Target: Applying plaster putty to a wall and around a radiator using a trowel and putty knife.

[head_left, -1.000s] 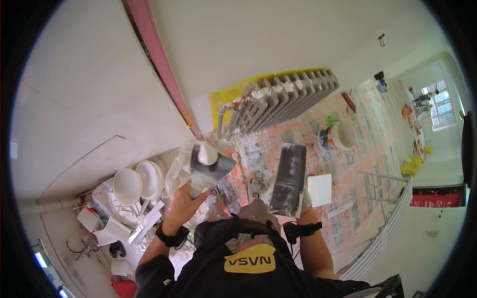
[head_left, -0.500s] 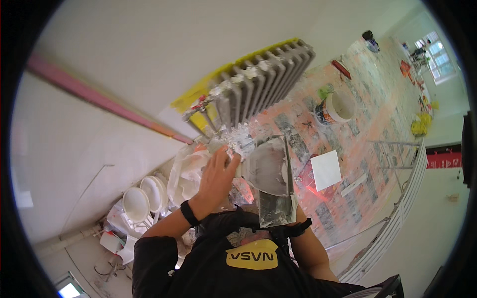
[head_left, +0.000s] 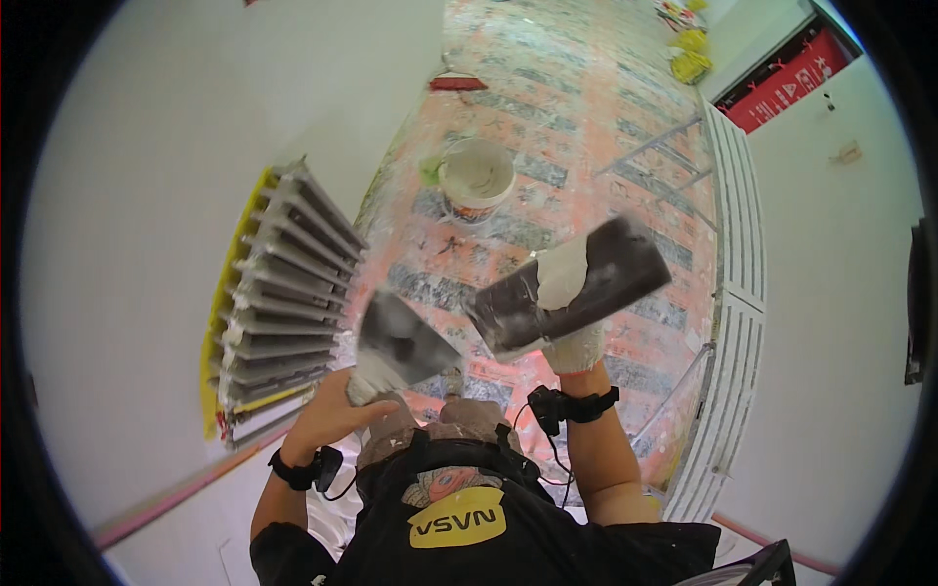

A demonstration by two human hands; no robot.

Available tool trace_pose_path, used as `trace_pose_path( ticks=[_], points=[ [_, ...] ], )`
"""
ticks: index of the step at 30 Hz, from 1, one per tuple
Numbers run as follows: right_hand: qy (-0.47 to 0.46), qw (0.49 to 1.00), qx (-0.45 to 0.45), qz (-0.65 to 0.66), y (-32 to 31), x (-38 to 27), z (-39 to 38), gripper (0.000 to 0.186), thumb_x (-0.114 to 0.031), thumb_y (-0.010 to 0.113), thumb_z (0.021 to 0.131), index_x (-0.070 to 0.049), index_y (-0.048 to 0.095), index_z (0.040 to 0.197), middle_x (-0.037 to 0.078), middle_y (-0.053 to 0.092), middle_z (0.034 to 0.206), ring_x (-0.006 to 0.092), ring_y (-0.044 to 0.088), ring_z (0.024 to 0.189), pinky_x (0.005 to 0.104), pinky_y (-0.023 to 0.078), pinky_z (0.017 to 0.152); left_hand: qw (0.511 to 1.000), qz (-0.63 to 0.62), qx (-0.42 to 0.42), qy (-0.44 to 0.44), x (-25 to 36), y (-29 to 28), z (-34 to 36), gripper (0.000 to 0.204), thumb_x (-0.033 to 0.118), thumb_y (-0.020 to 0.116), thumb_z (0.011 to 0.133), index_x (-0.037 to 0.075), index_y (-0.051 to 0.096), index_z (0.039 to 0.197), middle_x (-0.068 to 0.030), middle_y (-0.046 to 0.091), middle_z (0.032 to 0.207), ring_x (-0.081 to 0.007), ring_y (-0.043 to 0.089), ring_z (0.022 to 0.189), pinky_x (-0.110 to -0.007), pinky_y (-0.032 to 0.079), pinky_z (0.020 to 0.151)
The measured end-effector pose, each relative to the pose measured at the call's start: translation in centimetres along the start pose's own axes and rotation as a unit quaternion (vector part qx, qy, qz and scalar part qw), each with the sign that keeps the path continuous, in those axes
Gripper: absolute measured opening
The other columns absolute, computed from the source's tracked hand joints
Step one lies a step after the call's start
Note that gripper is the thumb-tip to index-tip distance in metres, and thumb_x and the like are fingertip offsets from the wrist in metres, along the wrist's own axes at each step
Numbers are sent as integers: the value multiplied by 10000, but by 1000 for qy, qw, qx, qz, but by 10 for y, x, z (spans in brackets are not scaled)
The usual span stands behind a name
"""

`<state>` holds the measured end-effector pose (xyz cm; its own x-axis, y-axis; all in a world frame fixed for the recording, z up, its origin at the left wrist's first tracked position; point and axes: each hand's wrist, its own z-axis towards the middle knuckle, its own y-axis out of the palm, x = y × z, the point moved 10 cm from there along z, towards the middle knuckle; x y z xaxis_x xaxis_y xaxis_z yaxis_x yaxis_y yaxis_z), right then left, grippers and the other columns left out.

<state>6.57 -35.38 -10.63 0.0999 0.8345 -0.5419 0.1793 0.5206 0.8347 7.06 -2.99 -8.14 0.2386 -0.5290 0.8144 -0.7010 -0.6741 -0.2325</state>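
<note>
My left hand (head_left: 332, 408) is closed around the pale handle of a wide putty knife (head_left: 403, 340), its dark blade slightly blurred. To the right, my right hand (head_left: 578, 352) wears a whitish glove and grips a long rectangular plastering trowel (head_left: 625, 266) from below; its fingers are partly hidden under the plate. A lump of off-white putty (head_left: 562, 275) lies across the middle of the trowel's dark face. A small gap separates the two blades, and both are held in the air in front of my body.
A grey radiator (head_left: 293, 293) stands along the left wall. Ahead on the covered floor sits a white bucket (head_left: 477, 176) with pale residue inside. Farther off lies a red broom head (head_left: 457, 84). Long white slatted panels (head_left: 738, 283) and metal legs (head_left: 650, 146) line the right side.
My view has swung right, away from the radiator corner. The putty knife and trowel, overlapping before, are now apart. My right hand, hidden earlier, shows, and a putty lump is visible on the trowel.
</note>
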Motion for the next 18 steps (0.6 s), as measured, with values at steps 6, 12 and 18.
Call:
trace_pose_path(
  ticks=[6, 12, 18],
  points=[
    [-14, 874, 1, -485, 22, -20, 64, 118, -79, 643, 974, -76, 540, 1033, 0, 596, 927, 82, 571, 907, 278, 485, 796, 981, 2, -170, 89, 88, 30, 123, 440, 223, 794, 880, 0, 666, 1237, -107, 746, 1097, -151, 664, 1002, -335, 513, 925],
    [83, 820, 296, -483, -168, -67, 71, 170, -180, 673, 975, -85, 548, 1040, -25, 567, 826, 83, 525, 659, 261, 456, 569, 985, 135, -17, 104, 73, -44, 312, 440, 252, 771, 884, -31, 636, 1194, -184, 734, 1057, -313, 704, 979, -400, 527, 882],
    [104, 771, 501, -379, -259, -87, 83, 146, -184, 659, 995, -116, 530, 1005, -49, 506, 755, 51, 474, 597, 225, 389, 493, 940, 331, 35, 69, 19, -71, 589, 432, 228, 646, 897, -42, 546, 1219, -330, 683, 1018, -512, 652, 993, -551, 518, 857]
  ],
)
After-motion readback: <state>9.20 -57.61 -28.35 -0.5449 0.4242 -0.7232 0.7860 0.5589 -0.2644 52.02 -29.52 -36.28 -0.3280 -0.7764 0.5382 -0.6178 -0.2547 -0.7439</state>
